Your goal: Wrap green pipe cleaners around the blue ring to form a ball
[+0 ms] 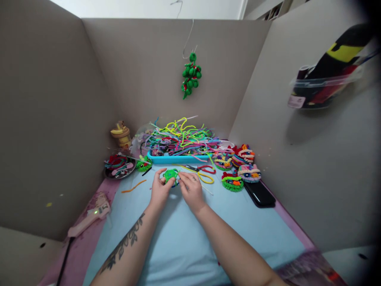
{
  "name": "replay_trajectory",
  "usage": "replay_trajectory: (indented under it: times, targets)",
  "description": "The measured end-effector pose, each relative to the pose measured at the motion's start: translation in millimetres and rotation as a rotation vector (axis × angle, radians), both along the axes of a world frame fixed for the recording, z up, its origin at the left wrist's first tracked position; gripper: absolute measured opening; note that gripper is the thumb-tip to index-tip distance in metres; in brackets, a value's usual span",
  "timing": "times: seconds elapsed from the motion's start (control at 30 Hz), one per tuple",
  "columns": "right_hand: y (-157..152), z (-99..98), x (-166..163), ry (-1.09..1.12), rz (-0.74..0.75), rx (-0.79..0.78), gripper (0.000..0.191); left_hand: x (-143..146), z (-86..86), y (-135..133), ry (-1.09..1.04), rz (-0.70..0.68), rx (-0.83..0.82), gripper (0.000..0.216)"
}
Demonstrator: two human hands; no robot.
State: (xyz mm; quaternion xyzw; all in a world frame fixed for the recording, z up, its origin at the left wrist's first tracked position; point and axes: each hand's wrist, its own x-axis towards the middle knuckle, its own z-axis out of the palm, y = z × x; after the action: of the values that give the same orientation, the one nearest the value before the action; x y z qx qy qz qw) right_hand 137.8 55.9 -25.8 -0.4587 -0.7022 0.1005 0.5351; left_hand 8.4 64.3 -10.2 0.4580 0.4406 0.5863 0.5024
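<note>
Above the blue cloth (178, 234), my left hand (160, 184) grips a small round green pipe-cleaner piece (170, 174) with thumb and fingers. My right hand (192, 187) pinches at the right edge of that same piece, its thumb and fingertips closed together. A bit of blue shows along the underside of the piece; the fingers cover much of its rim. Just beyond my right hand lie scissors with red handles (210, 170) and a tool with yellow handles (207, 178). An orange pipe cleaner (133, 186) rests left of my left hand.
At the back, a blue tray (178, 159) overflows with colourful pipe cleaners (184, 139). Several finished pipe-cleaner figures (232, 182) sit right, beside a black phone (260, 194). Left are a metal bowl (120, 174), a green figure (144, 163) and a pink glue gun (91, 216). Grey partitions (163, 71) surround the table.
</note>
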Motion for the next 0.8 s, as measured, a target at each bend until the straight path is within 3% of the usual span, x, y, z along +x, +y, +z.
replay_trajectory:
  times: [0.4, 0.63, 0.8]
  targets:
    - [3.2, 2.1, -0.4, 0.064, 0.03, -0.081, 0.028, -0.9, -2.9, 0.4, 0.029, -0.063, 0.029, 0.055]
    - [9.2, 0.6, 3.5, 0.231, -0.03, -0.148, 0.015, -1.3, -0.9, -0.9, 0.096, -0.136, 0.078, 0.054]
    - [7.0, 1.6, 4.5, 0.197, -0.065, -0.141, 0.016, -0.6, 0.4, -1.8, 0.107, -0.155, 0.06, 0.055]
